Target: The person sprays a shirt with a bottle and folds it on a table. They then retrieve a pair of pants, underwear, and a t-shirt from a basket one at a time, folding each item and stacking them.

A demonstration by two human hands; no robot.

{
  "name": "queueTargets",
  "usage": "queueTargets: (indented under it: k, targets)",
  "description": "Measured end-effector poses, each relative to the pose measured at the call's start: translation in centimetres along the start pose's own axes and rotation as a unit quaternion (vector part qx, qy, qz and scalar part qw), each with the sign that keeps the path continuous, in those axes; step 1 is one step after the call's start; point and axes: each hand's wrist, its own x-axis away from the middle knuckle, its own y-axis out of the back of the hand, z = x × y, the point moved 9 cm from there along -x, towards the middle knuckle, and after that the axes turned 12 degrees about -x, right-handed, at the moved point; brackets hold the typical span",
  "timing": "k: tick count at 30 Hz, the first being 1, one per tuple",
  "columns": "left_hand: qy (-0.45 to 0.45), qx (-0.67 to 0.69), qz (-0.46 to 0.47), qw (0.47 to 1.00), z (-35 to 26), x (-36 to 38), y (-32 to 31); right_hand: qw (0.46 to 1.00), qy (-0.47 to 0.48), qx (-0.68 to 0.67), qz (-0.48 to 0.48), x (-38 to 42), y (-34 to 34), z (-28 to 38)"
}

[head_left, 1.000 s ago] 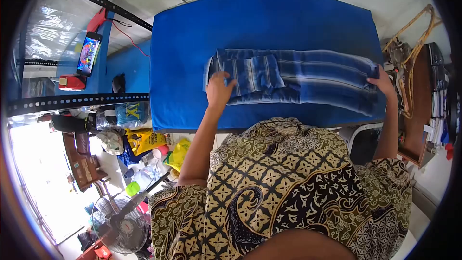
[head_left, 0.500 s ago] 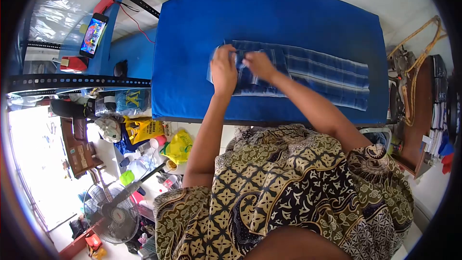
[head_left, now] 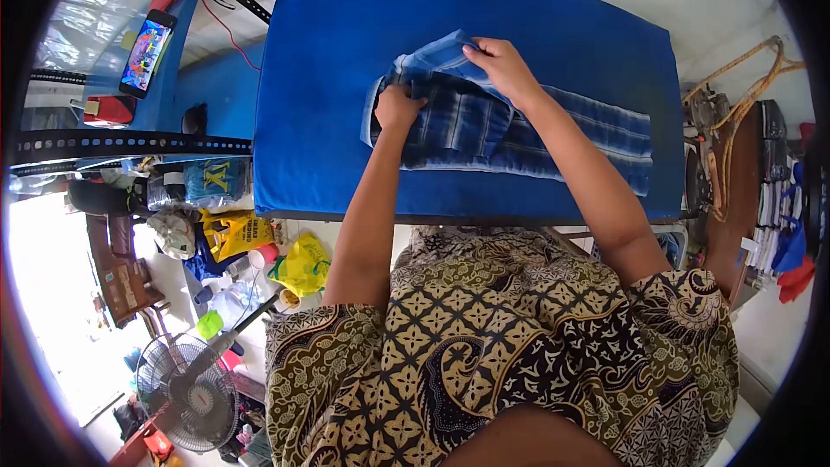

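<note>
Head cam: both hands working a blue striped cloth (head_left: 553, 134) on the blue bench (head_left: 328, 112).
Right hand (head_left: 501, 65) is pinching a lifted fold; left hand (head_left: 396, 109) is gripping the cloth's left end.

The striped cloth (head_left: 519, 125) is looking soft and woven, matt. The table (head_left: 328, 86) is showing a smooth, matt blue cover. The phone (head_left: 143, 54) is gleaming glossy; the fan (head_left: 190, 393) is showing wire metal.
</note>
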Motion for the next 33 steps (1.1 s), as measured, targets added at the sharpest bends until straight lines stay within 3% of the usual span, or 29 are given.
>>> queueTargets:
  k: [5,7,9,10,12,13,14,15,16,18,19,20,21,22,24,25,26,27,29,31,33]
  targets:
    - [-0.073,0.062,-0.037,0.995,-3.4,-1.5,3.2,0.998,-0.017,0.063,-0.018,1.1,0.1,3.5]
    - [-0.081,0.063,-0.036,0.994,-3.2,-2.0,1.5,0.996,0.030,0.081,-0.019,1.1,-0.2,4.0]
    - [-0.123,0.062,-0.116,0.984,-2.6,-2.0,0.2,0.995,0.057,0.085,-0.011,1.4,-1.1,3.7]
    - [-0.107,0.056,-0.064,0.991,-2.2,-1.7,-0.2,0.991,0.066,0.120,-0.004,1.9,-1.9,3.7]
    - [-0.093,0.141,-0.080,0.982,-0.7,-1.5,0.7,0.986,0.063,0.156,0.013,3.8,-4.1,3.2]
    - [-0.078,0.219,-0.123,0.965,0.3,-0.9,2.4,0.973,0.090,0.206,0.045,5.1,-5.7,1.8]
    - [-0.033,0.249,-0.161,0.954,1.7,-0.3,4.0,0.960,0.020,0.235,0.153,6.5,-8.2,-0.9]
    - [0.012,0.278,-0.199,0.940,2.8,0.7,5.7,0.961,0.048,0.180,0.204,8.5,-10.2,-3.0]
    - [0.066,0.256,-0.230,0.937,2.9,2.1,7.7,0.938,0.085,0.216,0.259,10.6,-11.8,-6.3]
    - [-0.014,0.146,-0.279,0.949,-0.9,4.0,9.5,0.886,0.119,0.330,0.305,12.8,-12.2,-6.4]
    - [-0.155,0.081,-0.292,0.940,-4.1,4.6,8.5,0.886,0.215,0.342,0.227,13.1,-10.7,-4.6]
    - [-0.276,0.003,-0.307,0.911,-6.9,5.5,6.8,0.919,0.164,0.320,0.161,12.0,-7.8,-4.3]
    - [-0.314,-0.033,-0.249,0.916,-9.4,6.3,5.9,0.944,0.110,0.295,0.095,11.0,-4.1,-3.5]
    - [-0.330,-0.052,-0.210,0.919,-9.9,6.3,4.2,0.928,0.142,0.344,-0.006,11.2,0.1,-1.8]
    - [-0.280,-0.136,-0.143,0.940,-7.0,3.5,0.1,0.894,0.099,0.381,-0.212,13.6,10.4,-2.8]
    - [-0.245,-0.122,-0.115,0.955,-4.3,2.2,-1.8,0.810,0.112,0.499,-0.287,15.6,15.1,-3.6]
    - [-0.253,-0.127,-0.105,0.953,-4.1,2.1,-1.8,0.736,0.059,0.566,-0.365,18.6,21.5,-7.7]
    - [-0.260,-0.131,-0.093,0.952,-4.1,2.1,-1.9,0.707,-0.167,0.555,-0.405,21.6,27.1,-10.1]
    - [-0.257,-0.137,-0.082,0.953,-3.7,2.3,-2.0,0.614,-0.267,0.555,-0.494,28.2,34.6,-14.7]
    - [-0.234,-0.122,-0.136,0.955,-3.1,2.8,-1.1,0.626,-0.287,0.538,-0.487,29.4,36.0,-15.0]
    - [-0.208,-0.228,-0.149,0.940,-4.9,4.4,-0.2,0.644,-0.314,0.507,-0.479,30.5,37.5,-15.1]
